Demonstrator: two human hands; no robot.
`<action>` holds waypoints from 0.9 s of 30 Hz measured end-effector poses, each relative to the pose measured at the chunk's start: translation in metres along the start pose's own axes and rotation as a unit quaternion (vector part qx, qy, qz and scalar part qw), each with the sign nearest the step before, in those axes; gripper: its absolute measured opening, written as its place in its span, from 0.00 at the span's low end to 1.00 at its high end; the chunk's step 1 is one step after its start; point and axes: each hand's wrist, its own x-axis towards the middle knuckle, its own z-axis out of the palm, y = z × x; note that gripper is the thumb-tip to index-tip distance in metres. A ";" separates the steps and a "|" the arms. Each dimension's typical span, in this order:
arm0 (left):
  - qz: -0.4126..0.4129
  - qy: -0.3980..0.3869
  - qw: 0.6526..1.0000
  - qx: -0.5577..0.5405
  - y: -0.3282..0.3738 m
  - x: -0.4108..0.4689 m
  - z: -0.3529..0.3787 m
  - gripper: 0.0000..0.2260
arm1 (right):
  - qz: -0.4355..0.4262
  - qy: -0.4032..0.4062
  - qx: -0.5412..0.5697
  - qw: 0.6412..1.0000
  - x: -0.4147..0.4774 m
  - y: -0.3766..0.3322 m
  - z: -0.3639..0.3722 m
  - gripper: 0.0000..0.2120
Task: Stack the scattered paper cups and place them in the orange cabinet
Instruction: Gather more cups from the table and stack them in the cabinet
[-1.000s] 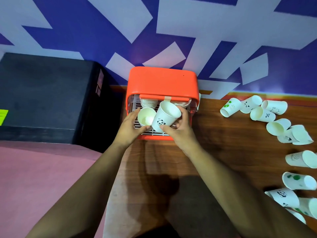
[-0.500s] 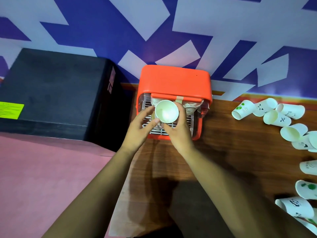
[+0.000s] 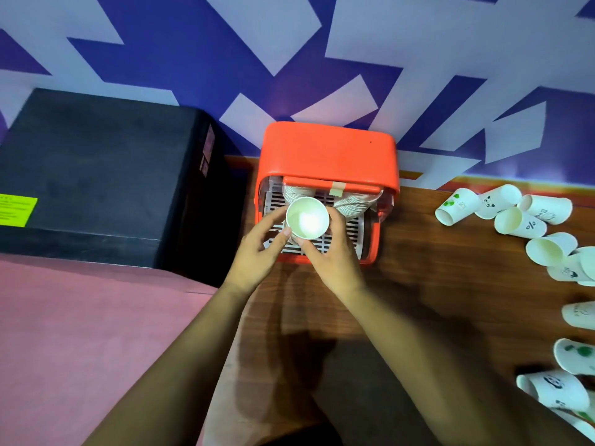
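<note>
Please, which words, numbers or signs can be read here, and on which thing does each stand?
"%": on a lying cup at the right.
Yellow label on the black box: too blurred to read.
Pink stickers on its side: too blurred.
Writing on another cup: too small.

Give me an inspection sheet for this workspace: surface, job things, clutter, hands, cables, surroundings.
Surface: wooden table, shadowed under the arms.
Job's things: orange cabinet open in front, stacked cups inside; one cup held mouth-up above its white rack; loose cups lying on their sides at right.
Clutter: nothing seen.
Hands: left hand and right hand both grip the cup.
Cables: nothing seen.
Surroundings: black box at left, blue-and-white wall behind.
</note>
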 end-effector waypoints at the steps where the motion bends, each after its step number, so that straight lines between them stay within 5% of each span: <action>1: -0.006 0.002 1.000 0.007 -0.001 0.001 -0.001 0.18 | 0.001 0.010 -0.003 1.000 0.001 0.000 0.002 0.32; 4: -0.015 0.011 0.999 0.044 -0.004 0.006 -0.001 0.17 | 0.009 0.044 -0.002 0.999 0.009 0.004 0.008 0.31; 8: -0.020 0.041 0.995 0.091 -0.013 0.016 0.002 0.17 | 0.087 -0.010 0.059 0.994 0.018 0.007 0.013 0.32; 27: -0.058 0.035 0.991 0.113 -0.020 0.002 0.005 0.19 | 0.080 -0.064 -0.030 0.994 0.023 0.012 0.009 0.36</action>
